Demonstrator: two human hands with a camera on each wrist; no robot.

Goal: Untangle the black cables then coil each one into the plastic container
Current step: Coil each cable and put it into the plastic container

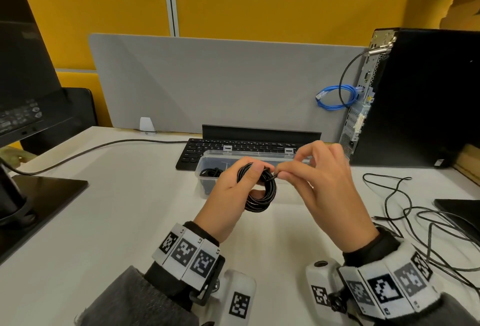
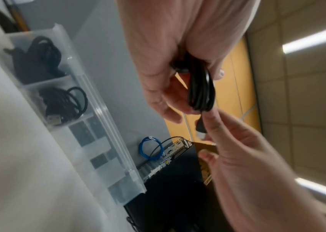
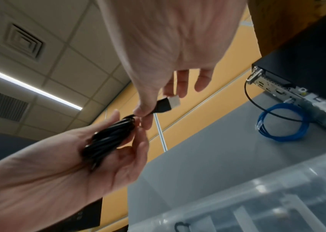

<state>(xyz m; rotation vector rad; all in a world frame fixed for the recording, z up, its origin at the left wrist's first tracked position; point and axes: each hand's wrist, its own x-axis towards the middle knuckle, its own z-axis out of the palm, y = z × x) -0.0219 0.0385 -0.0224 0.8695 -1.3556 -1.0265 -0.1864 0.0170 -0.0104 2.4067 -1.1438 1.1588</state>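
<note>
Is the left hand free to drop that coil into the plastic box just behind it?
Probably yes. The left hand holds the coil just in front of the open box, nothing between. But the right hand pinches the plug, so that end likely needs tucking or releasing first.

the left hand (image 1: 235,185) grips a coiled black cable (image 1: 259,192) above the white desk (image 1: 117,208), thumb over the loops. the right hand (image 1: 319,182) pinches the cable's end at the coil's top. just behind lies the clear plastic container (image 1: 207,167), a black cable inside; loose black cables (image 1: 415,221) sprawl at right.
</note>
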